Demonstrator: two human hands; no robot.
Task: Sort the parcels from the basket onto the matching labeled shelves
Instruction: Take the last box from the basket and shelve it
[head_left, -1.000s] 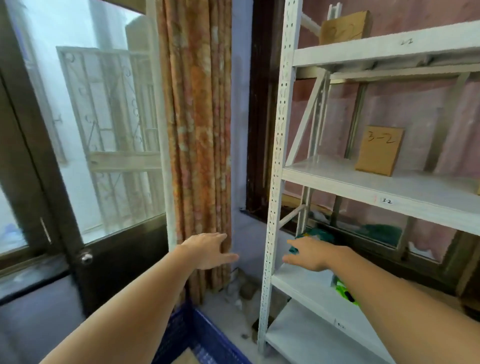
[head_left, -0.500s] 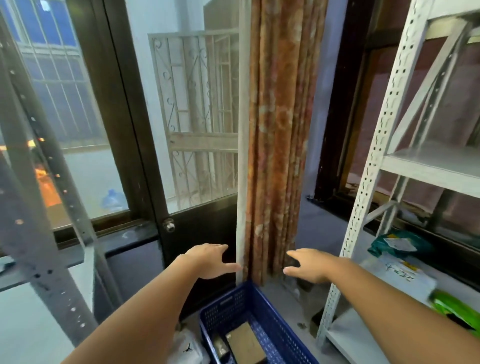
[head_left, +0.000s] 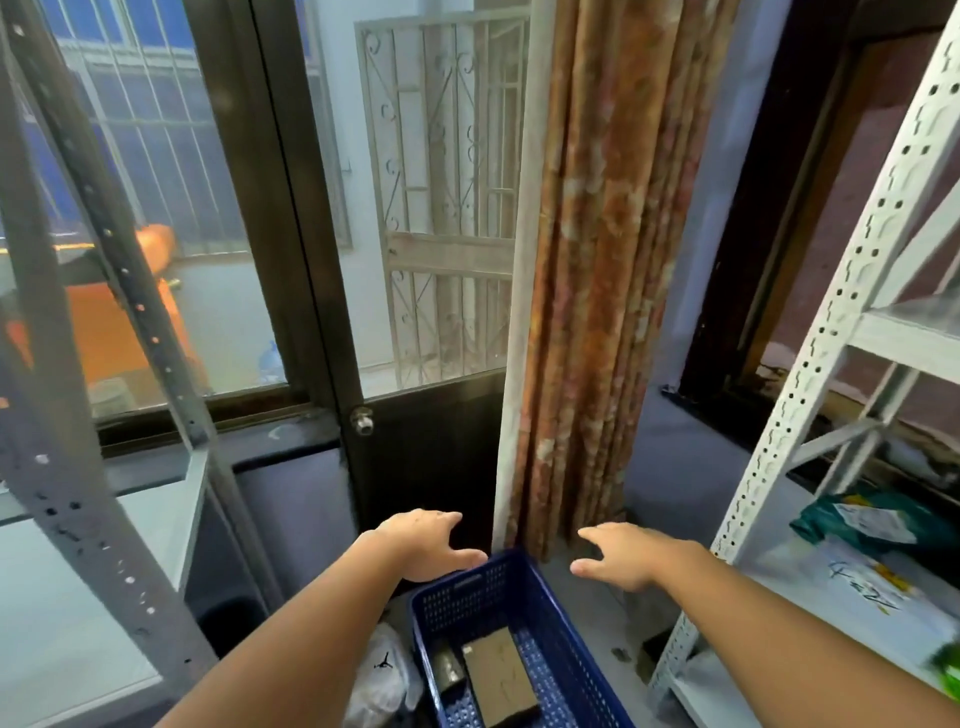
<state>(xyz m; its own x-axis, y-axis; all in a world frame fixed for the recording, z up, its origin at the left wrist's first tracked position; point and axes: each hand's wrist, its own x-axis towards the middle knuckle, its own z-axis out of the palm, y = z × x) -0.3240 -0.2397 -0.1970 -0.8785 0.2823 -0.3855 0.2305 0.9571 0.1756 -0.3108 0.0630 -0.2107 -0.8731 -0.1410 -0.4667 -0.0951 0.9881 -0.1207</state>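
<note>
A blue perforated basket (head_left: 566, 639) stands on the floor at the bottom centre, holding a flat brown cardboard parcel (head_left: 498, 675) and a small dark parcel (head_left: 448, 670). My left hand (head_left: 426, 543) hovers over the basket's far left corner, fingers spread, holding nothing. My right hand (head_left: 621, 556) hangs just right of the basket, also empty with fingers extended. On the white shelf rack (head_left: 810, 374) at the right, a low shelf carries a green bag parcel (head_left: 857, 519) and a white bag parcel (head_left: 862, 577) with handwriting.
A grey metal rack (head_left: 98, 467) stands at the left. Behind the basket are a dark glass door with a knob (head_left: 362, 420) and an orange patterned curtain (head_left: 587, 270). A white plastic bag (head_left: 384, 675) lies left of the basket.
The view has swung left and down from the white shelves to the basket. My right hand came off the low shelf, and both hands now hover by the basket's far end.
</note>
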